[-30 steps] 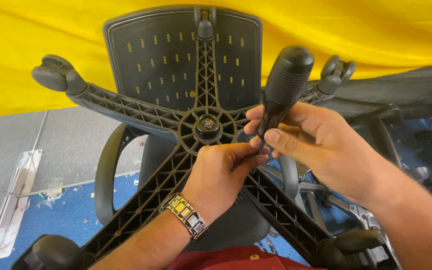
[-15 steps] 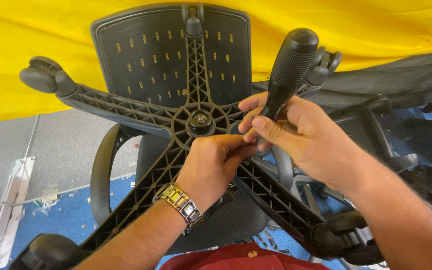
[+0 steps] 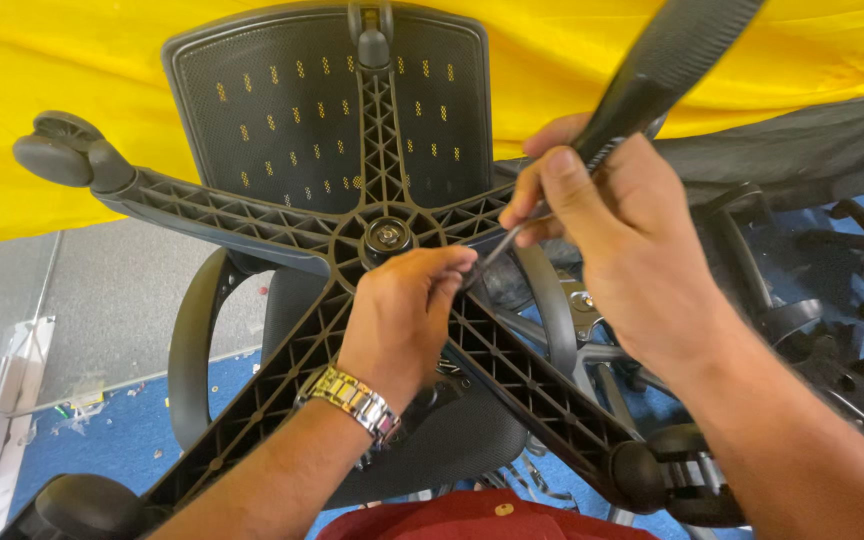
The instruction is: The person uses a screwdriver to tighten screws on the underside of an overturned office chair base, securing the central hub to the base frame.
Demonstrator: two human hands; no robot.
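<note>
An upturned office chair shows its black five-arm star base (image 3: 282, 235) with ribbed arms and castors at the tips. A metal hub (image 3: 388, 236) sits at the centre. My right hand (image 3: 617, 235) grips a screwdriver with a thick black handle (image 3: 664, 62); its metal shaft slants down-left toward the base just right of the hub. My left hand (image 3: 404, 318), with a metal watch (image 3: 354, 398) on the wrist, pinches at the shaft's tip, fingers closed around it against the base. The tip itself is hidden by my fingers.
The chair's mesh backrest (image 3: 282, 110) lies behind the base, against a yellow sheet (image 3: 72, 70). A curved armrest (image 3: 187, 350) hangs at the left above blue floor with debris. More black chair parts (image 3: 832, 300) crowd the right side.
The view has moved closer. My right hand tilted the screwdriver handle up and to the right, out of the top of the frame. My left hand stays at the tip by the hub.
</note>
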